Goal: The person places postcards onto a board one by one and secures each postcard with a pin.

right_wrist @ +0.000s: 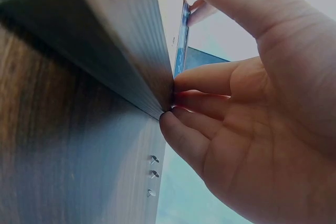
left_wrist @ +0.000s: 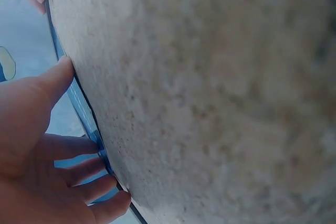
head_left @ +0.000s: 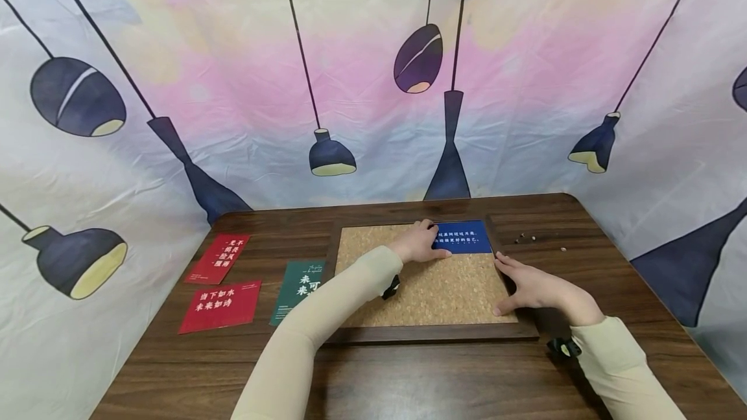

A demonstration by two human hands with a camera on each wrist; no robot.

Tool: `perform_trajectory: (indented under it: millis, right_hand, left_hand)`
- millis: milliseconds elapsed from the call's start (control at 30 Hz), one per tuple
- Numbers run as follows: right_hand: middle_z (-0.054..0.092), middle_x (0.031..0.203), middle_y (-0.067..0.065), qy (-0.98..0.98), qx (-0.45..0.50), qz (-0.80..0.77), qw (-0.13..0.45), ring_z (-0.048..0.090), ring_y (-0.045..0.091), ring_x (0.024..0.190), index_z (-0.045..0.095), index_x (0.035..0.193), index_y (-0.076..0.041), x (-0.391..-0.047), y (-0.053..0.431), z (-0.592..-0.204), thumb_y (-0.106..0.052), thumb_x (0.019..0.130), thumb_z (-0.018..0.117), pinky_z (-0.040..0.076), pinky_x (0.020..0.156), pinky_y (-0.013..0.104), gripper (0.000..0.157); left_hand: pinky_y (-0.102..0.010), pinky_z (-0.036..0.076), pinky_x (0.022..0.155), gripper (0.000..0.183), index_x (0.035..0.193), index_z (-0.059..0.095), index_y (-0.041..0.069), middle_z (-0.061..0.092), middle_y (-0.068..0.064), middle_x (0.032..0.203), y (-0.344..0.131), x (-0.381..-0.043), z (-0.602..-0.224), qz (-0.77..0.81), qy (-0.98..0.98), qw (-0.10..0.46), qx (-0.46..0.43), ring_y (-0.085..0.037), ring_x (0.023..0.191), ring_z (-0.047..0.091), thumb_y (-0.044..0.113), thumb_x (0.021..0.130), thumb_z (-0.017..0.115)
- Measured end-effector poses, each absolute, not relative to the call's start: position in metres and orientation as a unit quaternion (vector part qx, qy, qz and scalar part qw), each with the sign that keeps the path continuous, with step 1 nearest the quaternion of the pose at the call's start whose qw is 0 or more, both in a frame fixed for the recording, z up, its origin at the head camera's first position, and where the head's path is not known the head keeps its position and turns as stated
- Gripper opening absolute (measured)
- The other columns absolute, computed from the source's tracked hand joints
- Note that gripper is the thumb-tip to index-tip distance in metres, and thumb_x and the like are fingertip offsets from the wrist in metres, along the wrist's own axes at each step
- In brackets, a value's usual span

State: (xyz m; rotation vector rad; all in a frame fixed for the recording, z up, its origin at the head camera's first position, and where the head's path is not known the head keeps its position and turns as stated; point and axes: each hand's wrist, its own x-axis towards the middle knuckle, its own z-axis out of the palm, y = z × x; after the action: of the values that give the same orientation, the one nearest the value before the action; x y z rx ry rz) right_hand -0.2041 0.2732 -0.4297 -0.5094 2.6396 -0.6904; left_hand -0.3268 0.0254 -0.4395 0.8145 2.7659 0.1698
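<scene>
Left hand [head_left: 415,243] spread, gripping nothing, fingertips and thumb touching blue card [head_left: 463,237], which lies flat in upper right corner of framed cork board [head_left: 432,297]. Right hand [head_left: 539,289] also spread, thumb wide of fingers, touching board's right side. Board on tabletop [head_left: 408,381]; green card [head_left: 292,290] just left, partly behind sleeve [head_left: 332,316], two red cards [head_left: 220,306] farther left. Small pins [right_wrist: 153,174] right of board.

Right grip [right_wrist: 252,114] touching wooden frame [right_wrist: 126,30], apparently three pins [right_wrist: 154,174]
</scene>
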Motion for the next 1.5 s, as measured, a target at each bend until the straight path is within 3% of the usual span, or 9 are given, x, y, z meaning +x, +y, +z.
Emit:
perform_trajectory:
  millis: [200, 467, 900, 1500]
  right_hand:
    - [0.014, 0.159, 0.037, 0.934, -0.177, -0.249, 0.185, 0.022, 0.058, 0.141, 0.027, 0.152, 0.015, -0.203, 0.273, -0.428, -0.044, 0.079, 0.085, 0.033, 0.105, 0.067, 0.110]
    - [0.013, 0.159, 0.037, 0.935, -0.174, -0.246, 0.189, 0.022, 0.058, 0.141, 0.026, 0.152, 0.014, -0.203, 0.273, -0.429, -0.045, 0.080, 0.084, 0.033, 0.105, 0.067, 0.111]
    - [0.012, 0.160, 0.036, 0.935, -0.166, -0.244, 0.196, 0.020, 0.057, 0.142, 0.024, 0.153, 0.013, -0.207, 0.274, -0.430, -0.048, 0.079, 0.084, 0.031, 0.106, 0.068, 0.113]
    - [0.012, 0.160, 0.036, 0.934, -0.170, -0.247, 0.194, 0.020, 0.057, 0.143, 0.026, 0.152, 0.014, -0.207, 0.272, -0.432, -0.046, 0.079, 0.084, 0.032, 0.107, 0.067, 0.112]
  left_hand:
    - [-0.042, 0.036, 0.114, 0.080, 0.158, 0.034, 0.010, 0.030, -0.011, 0.161, 0.028, -0.327, -0.441, 0.062, 0.952, 0.124, 0.274, -0.028, 0.146, 0.033, 0.060, 0.098, 0.054]
    - [-0.043, 0.029, 0.118, 0.073, 0.160, 0.031, 0.019, 0.025, -0.006, 0.165, 0.028, -0.326, -0.440, 0.082, 0.943, 0.131, 0.296, -0.027, 0.150, 0.027, 0.053, 0.100, 0.055]
    - [-0.042, 0.035, 0.115, 0.067, 0.157, 0.037, 0.009, 0.031, -0.013, 0.162, 0.019, -0.328, -0.439, 0.109, 0.940, 0.132, 0.294, -0.028, 0.146, 0.035, 0.046, 0.103, 0.053]
    - [-0.041, 0.035, 0.115, 0.068, 0.157, 0.037, 0.010, 0.030, -0.013, 0.162, 0.017, -0.331, -0.444, 0.107, 0.941, 0.135, 0.293, -0.028, 0.145, 0.036, 0.048, 0.103, 0.054]
